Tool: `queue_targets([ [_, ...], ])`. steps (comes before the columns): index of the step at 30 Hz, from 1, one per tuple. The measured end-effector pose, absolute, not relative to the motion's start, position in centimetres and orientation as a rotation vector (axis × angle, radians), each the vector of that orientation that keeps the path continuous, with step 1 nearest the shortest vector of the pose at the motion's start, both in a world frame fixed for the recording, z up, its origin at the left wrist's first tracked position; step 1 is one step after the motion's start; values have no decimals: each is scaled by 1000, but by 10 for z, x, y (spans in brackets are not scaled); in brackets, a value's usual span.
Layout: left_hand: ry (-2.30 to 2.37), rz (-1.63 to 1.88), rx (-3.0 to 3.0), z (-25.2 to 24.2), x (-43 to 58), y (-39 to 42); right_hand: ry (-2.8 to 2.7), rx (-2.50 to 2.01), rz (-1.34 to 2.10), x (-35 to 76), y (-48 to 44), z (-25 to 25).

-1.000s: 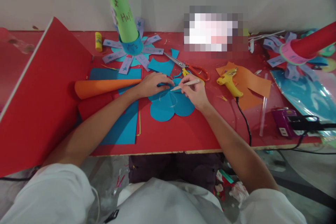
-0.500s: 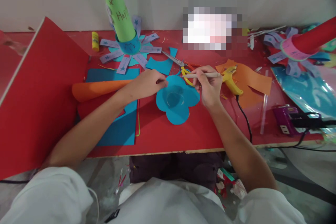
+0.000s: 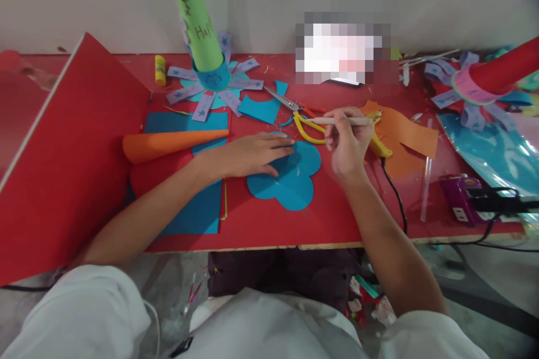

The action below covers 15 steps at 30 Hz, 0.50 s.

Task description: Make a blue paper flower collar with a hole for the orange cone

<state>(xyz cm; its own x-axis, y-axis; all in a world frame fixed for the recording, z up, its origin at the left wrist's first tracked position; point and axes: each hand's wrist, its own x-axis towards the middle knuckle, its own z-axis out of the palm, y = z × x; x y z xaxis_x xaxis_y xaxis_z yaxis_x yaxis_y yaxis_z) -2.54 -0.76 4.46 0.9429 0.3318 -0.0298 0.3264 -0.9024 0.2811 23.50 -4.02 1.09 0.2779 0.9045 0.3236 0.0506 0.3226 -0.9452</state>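
A blue paper flower (image 3: 295, 185) with rounded petals lies flat on the red table. My left hand (image 3: 261, 154) is spread over its upper left part, fingers stretched out and palm down. In my right hand (image 3: 347, 143) is a slim whitish pen (image 3: 324, 121), gripped between thumb and fingers, its tip pointing left above the table. Behind the flower, scissors with yellow handles (image 3: 309, 130) lie partly behind my right hand. Blue paper scraps (image 3: 259, 109) rest beyond the flower.
An orange paper cone (image 3: 168, 146) lies on blue sheets (image 3: 197, 216) at left, beside an upright red board (image 3: 71, 162). A yellow glue gun (image 3: 381, 146) sits on orange paper (image 3: 410, 134). Decorated tubes, green (image 3: 202, 39) and red (image 3: 505, 70), stand farther back.
My left hand has opened from a pinch at the flower's edge and now lies flat on it. The flower has turned slightly and sits flatter. My right hand, with the pen, has shifted right.
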Motion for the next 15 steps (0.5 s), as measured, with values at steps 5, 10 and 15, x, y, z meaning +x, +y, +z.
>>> queue_targets([
  [5,574,-135,2882,40,-22,-28,-1030,-1076,755,239,-40,13],
  [10,786,-212,2937,54,-8,-47,-1015,-1072,755,239,-41,16],
  [15,1189,187,2827,38,-10,-22,-1027,-1081,770,240,-41,17],
])
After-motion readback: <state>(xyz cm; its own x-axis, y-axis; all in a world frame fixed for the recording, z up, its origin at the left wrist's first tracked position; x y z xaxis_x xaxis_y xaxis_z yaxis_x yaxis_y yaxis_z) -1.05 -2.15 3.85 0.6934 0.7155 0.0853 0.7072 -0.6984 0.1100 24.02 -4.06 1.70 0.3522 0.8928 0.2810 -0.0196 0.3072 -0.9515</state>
